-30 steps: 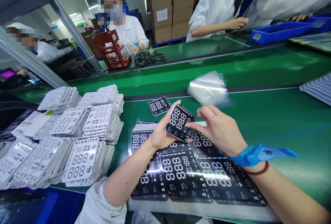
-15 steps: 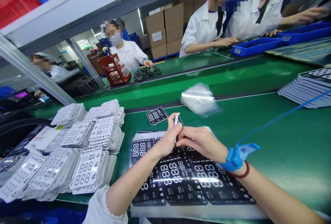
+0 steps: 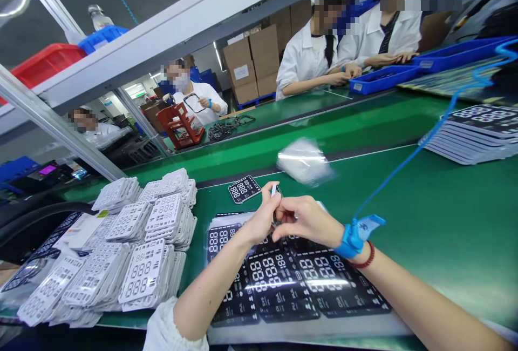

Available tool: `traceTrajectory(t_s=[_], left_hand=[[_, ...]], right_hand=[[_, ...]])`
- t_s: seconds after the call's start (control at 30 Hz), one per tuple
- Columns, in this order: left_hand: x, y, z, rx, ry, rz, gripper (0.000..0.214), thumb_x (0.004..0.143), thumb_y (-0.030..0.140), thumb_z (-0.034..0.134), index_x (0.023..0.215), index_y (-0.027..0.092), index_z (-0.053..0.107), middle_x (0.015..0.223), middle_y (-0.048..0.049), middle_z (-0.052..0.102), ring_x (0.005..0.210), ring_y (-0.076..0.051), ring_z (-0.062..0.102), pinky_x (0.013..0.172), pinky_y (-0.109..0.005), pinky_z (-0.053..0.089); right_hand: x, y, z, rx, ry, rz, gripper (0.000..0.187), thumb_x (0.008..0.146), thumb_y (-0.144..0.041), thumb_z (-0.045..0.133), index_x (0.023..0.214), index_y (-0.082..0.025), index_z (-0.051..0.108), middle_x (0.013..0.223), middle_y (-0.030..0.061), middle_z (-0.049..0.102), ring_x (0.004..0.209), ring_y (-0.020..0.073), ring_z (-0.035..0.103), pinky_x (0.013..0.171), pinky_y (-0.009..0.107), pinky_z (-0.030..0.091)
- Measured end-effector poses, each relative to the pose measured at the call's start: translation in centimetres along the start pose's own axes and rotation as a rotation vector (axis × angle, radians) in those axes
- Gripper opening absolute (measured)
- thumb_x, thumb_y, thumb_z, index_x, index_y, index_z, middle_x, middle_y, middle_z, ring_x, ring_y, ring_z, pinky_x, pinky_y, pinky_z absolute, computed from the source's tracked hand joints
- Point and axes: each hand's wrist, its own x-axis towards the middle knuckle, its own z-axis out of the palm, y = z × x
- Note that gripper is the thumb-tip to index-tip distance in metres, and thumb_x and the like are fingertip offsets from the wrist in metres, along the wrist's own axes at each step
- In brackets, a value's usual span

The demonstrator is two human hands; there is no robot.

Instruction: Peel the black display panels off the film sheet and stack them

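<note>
While the left hand (image 3: 259,221) is clamping a small card (image 3: 274,189) in its fingers near the frame's centre, the right hand (image 3: 309,222) is curling beside it, its grip unclear.

I look in on factory floor, apparently electronics assembly line. Long green bench (image 3: 441,227) runs left to right; co-workers in white coats (image 3: 302,65) work along far side. I see blue trays (image 3: 382,82) far right, stacked cardboard boxes (image 3: 264,51) behind, piles of digit-marked panels (image 3: 142,275) near left, corded blue wrist strap (image 3: 348,241) near centre.
</note>
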Motion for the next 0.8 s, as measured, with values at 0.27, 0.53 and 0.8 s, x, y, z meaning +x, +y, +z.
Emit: traceTrajectory(t_s=[0.27,0.53,0.8], left_hand=[[0.3,0.4,0.5,-0.055,-0.059,-0.101,0.059,0.079,0.064,0.049,0.125,0.033,0.026,0.086,0.0016,0.046,0.047,-0.006,0.048,0.041,-0.021,0.045],[0.4,0.7,-0.2,-0.118,-0.012,-0.101,0.06,0.074,0.056,0.061,0.12,0.033,0.032,0.091,-0.0002,0.051,0.062,-0.013,0.057,0.047,-0.026,0.05],[1.5,3.2,-6.4,-0.424,0.458,0.148,0.051,0.076,0.028,0.049,0.124,0.033,0.034,0.107,-0.0066,0.057,0.09,-0.025,0.062,0.073,-0.05,0.051]], right_hand=[[0.2,0.5,-0.8,0.072,0.015,0.133,0.056,0.076,-0.065,0.056,0.05,-0.016,0.046,0.047,-0.003,0.047,0.044,0.008,0.037,0.044,0.021,0.028],[0.4,1.1,-0.7,0.066,-0.009,0.155,0.039,0.086,-0.048,0.048,0.062,-0.017,0.048,0.055,-0.0021,0.051,0.051,0.0105,0.043,0.049,0.022,0.033],[-0.1,6.0,-4.0,0.074,0.65,0.481,0.021,0.08,-0.034,0.052,0.064,-0.021,0.044,0.07,0.0057,0.066,0.066,0.0202,0.064,0.066,0.034,0.051]])
